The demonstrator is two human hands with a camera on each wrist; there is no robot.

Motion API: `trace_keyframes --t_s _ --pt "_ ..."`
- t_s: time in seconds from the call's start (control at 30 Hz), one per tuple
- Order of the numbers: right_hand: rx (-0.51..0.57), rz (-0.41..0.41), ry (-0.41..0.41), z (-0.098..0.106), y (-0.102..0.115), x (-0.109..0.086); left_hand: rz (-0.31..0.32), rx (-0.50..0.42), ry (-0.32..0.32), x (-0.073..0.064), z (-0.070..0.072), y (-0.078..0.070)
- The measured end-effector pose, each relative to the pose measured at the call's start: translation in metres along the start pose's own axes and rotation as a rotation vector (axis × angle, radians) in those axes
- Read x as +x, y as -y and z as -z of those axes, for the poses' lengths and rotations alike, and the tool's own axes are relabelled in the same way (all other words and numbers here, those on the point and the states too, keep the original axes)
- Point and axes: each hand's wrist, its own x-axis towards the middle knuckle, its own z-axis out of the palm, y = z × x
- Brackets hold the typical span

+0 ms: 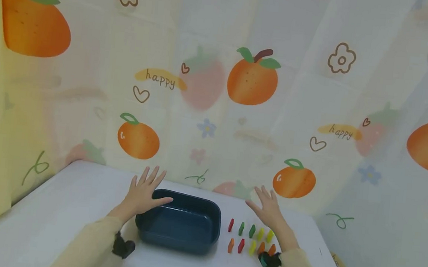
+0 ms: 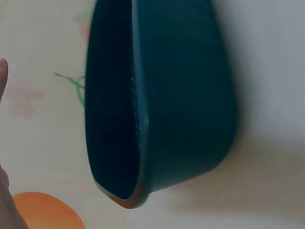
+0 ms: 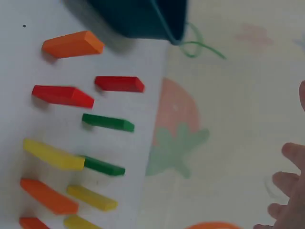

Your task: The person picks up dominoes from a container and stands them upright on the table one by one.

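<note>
A dark blue rectangular tub [image 1: 178, 244] stands on the white table, its open top facing up. My left hand [image 1: 145, 193] is raised by the tub's left end with fingers spread, holding nothing. To the tub's right, several small upright blocks stand in two rows: red [image 3: 64, 95], green [image 3: 108, 122], yellow [image 3: 55, 153] and orange [image 3: 74, 44]. Above the back row hovers my right hand [image 1: 268, 209], its fingers spread and nothing in them. In the right wrist view only some fingertips show at the right edge.
The white table [image 1: 88, 194] backs onto a curtain [image 1: 204, 158] printed with oranges, strawberries and flowers. More curtain hangs at the left and right sides. A dark band [image 1: 123, 246] is on the left wrist and another [image 1: 269, 261] on the right.
</note>
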Motion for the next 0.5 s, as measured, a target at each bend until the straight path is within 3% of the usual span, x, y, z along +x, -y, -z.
trace_keyframes --t_s 0.07,0.17,0.27,0.37,0.5 --pt "-0.103 0.008 0.063 -0.011 0.015 0.024 0.027 0.074 0.058 0.018 0.002 -0.001" --pt "-0.170 -0.044 0.121 -0.025 0.030 0.043 0.077 0.115 0.104 0.034 0.002 -0.002" --pt "-0.171 -0.081 0.139 -0.035 0.036 0.049 0.076 0.117 0.087 0.038 0.002 -0.003" --pt "-0.163 -0.072 0.139 -0.041 0.038 0.050 0.042 0.127 0.046 0.039 0.004 -0.004" --pt "-0.154 -0.064 0.147 -0.045 0.037 0.048 0.033 0.141 0.045 0.037 0.008 -0.005"
